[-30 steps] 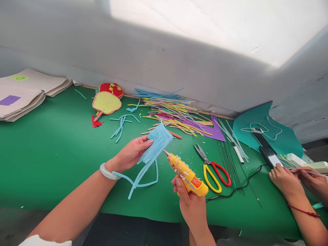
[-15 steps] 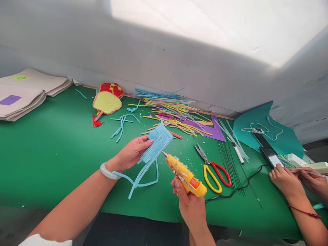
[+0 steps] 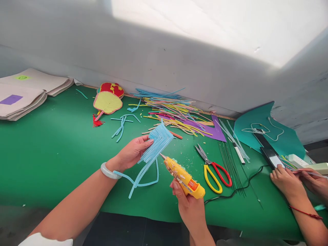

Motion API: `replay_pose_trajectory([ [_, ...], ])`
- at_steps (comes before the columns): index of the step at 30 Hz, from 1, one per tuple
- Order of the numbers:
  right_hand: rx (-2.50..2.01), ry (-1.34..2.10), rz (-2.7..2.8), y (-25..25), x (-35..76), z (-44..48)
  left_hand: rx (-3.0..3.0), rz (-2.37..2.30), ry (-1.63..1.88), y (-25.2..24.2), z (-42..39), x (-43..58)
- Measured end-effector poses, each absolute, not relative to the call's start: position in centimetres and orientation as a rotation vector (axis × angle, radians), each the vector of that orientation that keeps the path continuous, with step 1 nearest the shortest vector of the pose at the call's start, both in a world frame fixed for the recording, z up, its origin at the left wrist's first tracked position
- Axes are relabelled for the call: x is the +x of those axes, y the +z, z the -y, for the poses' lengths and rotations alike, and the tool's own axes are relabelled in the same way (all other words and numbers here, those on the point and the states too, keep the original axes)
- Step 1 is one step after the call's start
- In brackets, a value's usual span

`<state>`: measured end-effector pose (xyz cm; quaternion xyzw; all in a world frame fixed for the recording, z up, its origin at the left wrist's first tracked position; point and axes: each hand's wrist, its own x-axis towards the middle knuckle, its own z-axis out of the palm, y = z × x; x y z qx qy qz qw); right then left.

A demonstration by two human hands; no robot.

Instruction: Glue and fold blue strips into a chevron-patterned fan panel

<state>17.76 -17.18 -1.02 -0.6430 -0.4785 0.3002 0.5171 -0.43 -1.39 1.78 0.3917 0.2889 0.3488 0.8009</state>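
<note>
While our left hand (image 3: 137, 148) pinches the folded blue piece (image 3: 162, 136) by its left side, thumb on top, our right hand (image 3: 191, 206) has its grip closed around the glue gun (image 3: 182, 175). The blue piece is held up over the middle of the counter (image 3: 64, 153), and the nozzle (image 3: 163, 156) points at its lower right edge, just beside it. We cannot tell whether the trigger is pressed.

We judge heat to be the main risk: if the nozzle strays toward our left fingers, it could burn us, and an uneven squeeze could leave glue in the wrong spot. Loose strands (image 3: 137, 179) hang below the piece, one reaching our bracelet (image 3: 109, 171); a snag there might pull it askew.

Around us, the scissors (image 3: 210, 163) lie to the right with their blades slightly apart. A black cord (image 3: 237, 190) runs below them and across some thin wires (image 3: 228, 164), so a wide swing could catch it. Beyond the piece, a heap of coloured stems (image 3: 166, 106) lies partly over a purple sheet (image 3: 219, 131). A yellow fan (image 3: 107, 102) lies farther left, and a co-worker's hand (image 3: 285, 179) limits our room on the right.
</note>
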Motion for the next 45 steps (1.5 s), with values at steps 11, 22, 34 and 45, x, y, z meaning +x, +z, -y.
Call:
replay_pose_trajectory([
  [11,-1.555,0.716,1.178,-1.7,17.5,17.3,0.825,-0.612,0.751,1.8,1.4,-0.4],
  [22,-1.627,0.786,1.111,-0.5,17.0,17.8,0.813,-0.614,0.754,2.0,1.4,-0.4],
  [34,-1.615,0.752,1.107,-0.9,16.6,18.0,0.819,-0.605,0.760,2.1,1.4,-0.5],
  [45,-1.581,0.785,1.184,-0.9,16.7,18.1,0.819,-0.607,0.768,1.9,1.3,-0.4],
])
